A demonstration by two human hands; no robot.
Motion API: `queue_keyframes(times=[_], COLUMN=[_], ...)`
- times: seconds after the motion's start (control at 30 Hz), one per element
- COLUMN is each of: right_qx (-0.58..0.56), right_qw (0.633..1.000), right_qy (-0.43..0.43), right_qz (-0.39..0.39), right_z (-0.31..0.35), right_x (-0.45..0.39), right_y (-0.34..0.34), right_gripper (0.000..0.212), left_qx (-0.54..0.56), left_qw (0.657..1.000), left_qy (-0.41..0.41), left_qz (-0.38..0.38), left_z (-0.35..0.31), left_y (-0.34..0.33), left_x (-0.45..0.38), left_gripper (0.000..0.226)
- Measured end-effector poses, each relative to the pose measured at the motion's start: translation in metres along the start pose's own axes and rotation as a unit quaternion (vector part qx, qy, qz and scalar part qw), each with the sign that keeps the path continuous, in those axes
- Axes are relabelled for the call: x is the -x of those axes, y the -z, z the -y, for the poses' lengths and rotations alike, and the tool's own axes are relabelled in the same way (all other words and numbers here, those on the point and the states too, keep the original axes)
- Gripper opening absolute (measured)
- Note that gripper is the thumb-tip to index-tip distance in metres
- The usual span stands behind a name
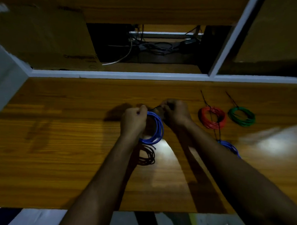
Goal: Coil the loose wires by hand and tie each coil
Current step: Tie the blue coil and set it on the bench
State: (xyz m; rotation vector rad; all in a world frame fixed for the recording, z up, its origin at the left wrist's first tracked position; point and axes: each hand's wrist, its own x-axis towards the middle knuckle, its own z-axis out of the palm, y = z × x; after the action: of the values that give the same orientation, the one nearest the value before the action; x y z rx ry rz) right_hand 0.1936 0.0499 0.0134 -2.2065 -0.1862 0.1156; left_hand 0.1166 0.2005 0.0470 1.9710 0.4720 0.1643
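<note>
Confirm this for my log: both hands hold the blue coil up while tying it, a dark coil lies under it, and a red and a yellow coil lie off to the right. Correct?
Not quite: the head view shows no yellow coil. Beside the red coil lies a green coil. The rest stands: the left hand and right hand hold the blue coil up while tying it, with the dark coil under it.

A blue wire coil [156, 129] stands up between the fingers of both hands, with a thin black tie [154, 109] at its top. Red [212, 117], green [241, 116] and another blue coil [229, 147] lie flat to the right of the fingers. A dark coil [146, 155] lies below them.
</note>
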Motion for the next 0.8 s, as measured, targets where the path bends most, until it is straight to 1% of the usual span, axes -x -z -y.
queue_keyframes(times=[0.1,0.23,0.3,0.43,0.5,0.57,0.63,0.7,0.8], right_qx=[0.064,0.144,0.181,0.229,0.238,0.222,0.195,0.159,0.142], right_qw=[0.997,0.988,0.982,0.972,0.970,0.973,0.975,0.974,0.969], right_qy=[0.028,0.028,0.043,0.044,0.052,0.055,0.049,0.049,0.060], right_qz=[-0.019,-0.046,-0.036,-0.014,-0.002,0.034,0.094,0.155,0.192], right_z=[-0.019,-0.041,-0.054,-0.080,-0.095,-0.106,-0.113,-0.119,-0.130], right_x=[0.024,0.059,0.079,0.120,0.139,0.159,0.179,0.197,0.221], right_y=[0.063,0.138,0.175,0.242,0.273,0.301,0.323,0.341,0.366], right_gripper=[0.016,0.016,0.015,0.015,0.015,0.013,0.011,0.014,0.015], left_qx=[0.007,0.016,0.022,0.041,0.061,0.073,0.067,0.064,0.060], left_qw=[1.000,0.998,0.996,0.993,0.990,0.987,0.986,0.986,0.986], left_qy=[-0.010,-0.047,-0.077,-0.096,-0.109,-0.122,-0.122,-0.116,-0.114], left_qz=[0.022,0.043,0.041,0.050,0.068,0.080,0.090,0.097,0.101], left_z=[-0.027,-0.052,-0.064,-0.090,-0.103,-0.113,-0.122,-0.131,-0.141], left_y=[-0.033,-0.078,-0.104,-0.152,-0.177,-0.202,-0.227,-0.248,-0.273], left_x=[0.028,0.065,0.089,0.142,0.170,0.197,0.224,0.247,0.275], left_gripper=[0.049,0.049,0.050,0.052,0.051,0.050,0.047,0.037,0.030])
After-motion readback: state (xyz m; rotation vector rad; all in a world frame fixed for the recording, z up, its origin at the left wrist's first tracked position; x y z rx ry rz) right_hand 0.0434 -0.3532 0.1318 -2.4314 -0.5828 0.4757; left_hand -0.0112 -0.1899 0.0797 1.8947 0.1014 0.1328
